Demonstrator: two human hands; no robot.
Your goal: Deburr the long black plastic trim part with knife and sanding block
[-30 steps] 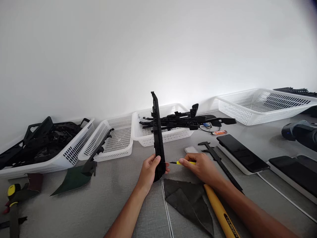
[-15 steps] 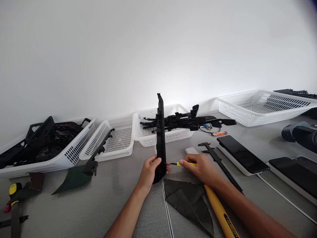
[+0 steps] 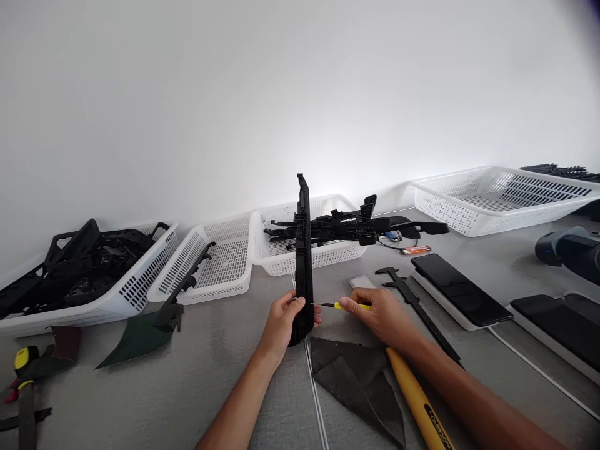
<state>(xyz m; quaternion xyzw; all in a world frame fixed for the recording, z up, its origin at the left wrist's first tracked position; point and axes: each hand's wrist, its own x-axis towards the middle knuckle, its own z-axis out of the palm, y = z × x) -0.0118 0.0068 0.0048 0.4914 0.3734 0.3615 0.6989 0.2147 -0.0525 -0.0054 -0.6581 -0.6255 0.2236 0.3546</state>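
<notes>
A long black plastic trim piece (image 3: 304, 262) stands nearly upright over the table, gripped near its lower end by my left hand (image 3: 284, 319). That hand's thumb lies on the face of the piece and its fingertips show past the right edge. My right hand (image 3: 375, 312) is closed around a small knife (image 3: 338, 305) with a yellow handle. Its thin dark blade points left, toward the lower edge of the trim piece and my left fingertips. Whether the tip touches the plastic, I cannot tell. Below the hands lies a folded dark cloth (image 3: 356, 381).
A yellow handle (image 3: 417, 400) lies under my right forearm. To the right are a caliper (image 3: 417, 306) and phones (image 3: 459, 290) on white boxes. White baskets (image 3: 244, 284) line the wall, several holding black parts. A yellow-and-black tool (image 3: 27, 375) lies far left.
The knife tip has shifted slightly up and away from the trim piece's edge. The whole view has moved a little; both hands keep their hold.
</notes>
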